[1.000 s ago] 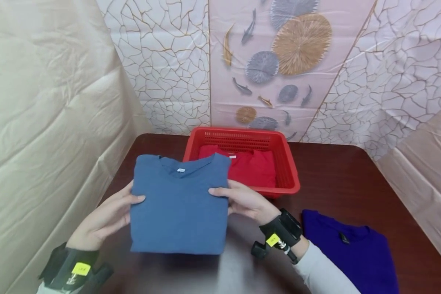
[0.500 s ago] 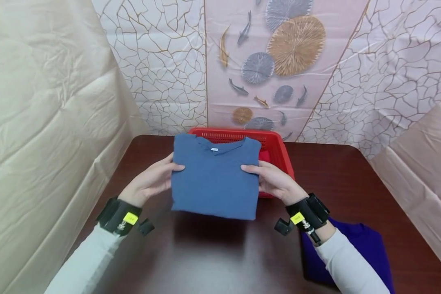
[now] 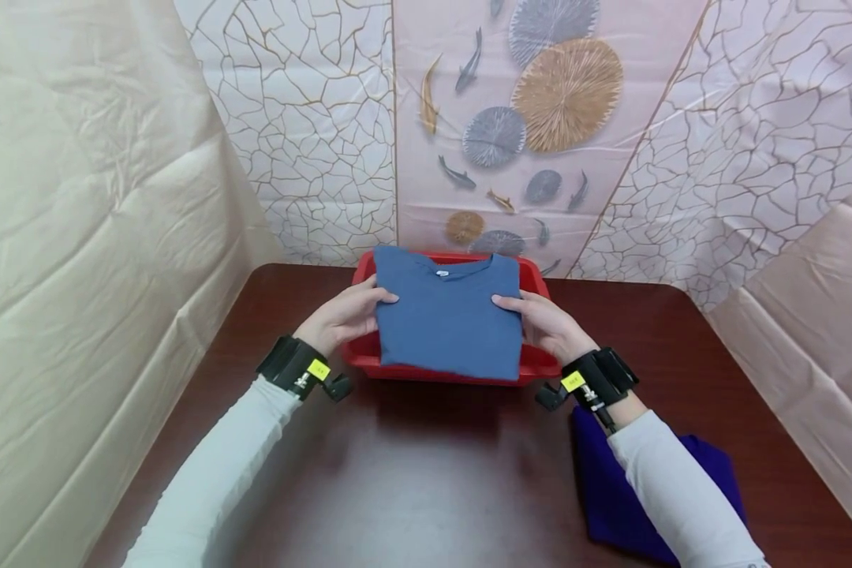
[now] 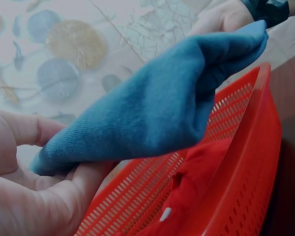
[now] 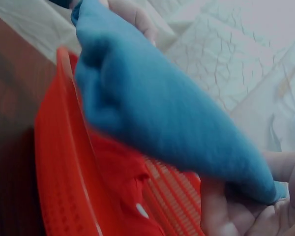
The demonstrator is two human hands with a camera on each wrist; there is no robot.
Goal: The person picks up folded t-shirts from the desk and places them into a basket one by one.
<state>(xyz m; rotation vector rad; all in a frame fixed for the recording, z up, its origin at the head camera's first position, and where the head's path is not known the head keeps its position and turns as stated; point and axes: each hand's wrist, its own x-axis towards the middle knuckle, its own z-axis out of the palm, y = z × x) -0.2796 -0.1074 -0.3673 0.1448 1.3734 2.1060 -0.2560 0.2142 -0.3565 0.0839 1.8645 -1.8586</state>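
Note:
A folded blue T-shirt [image 3: 449, 323] is held up level over the red plastic basket [image 3: 360, 364], its collar with a white label toward the back. My left hand [image 3: 346, 315] pinches its left side, thumb on top and fingers underneath. On the opposite side my right hand [image 3: 545, 322] grips it the same way. Both wrist views show the shirt's thick folded edge above the basket, apart from what lies inside. A folded red shirt [image 4: 199, 172] with a small white label lies in the basket, hidden from the head view by the blue one.
A folded dark-purple shirt [image 3: 610, 489] lies on the brown table [image 3: 397, 481] at the right, partly behind my right sleeve [image 3: 674, 481]. A patterned cloth backdrop [image 3: 312, 158] stands behind the basket, and a cream cloth [image 3: 99, 276] hangs along the left.
Both hands have carried the blue shirt forward and to the right, from in front of the basket to over it. The red shirt has become hidden in the head view.

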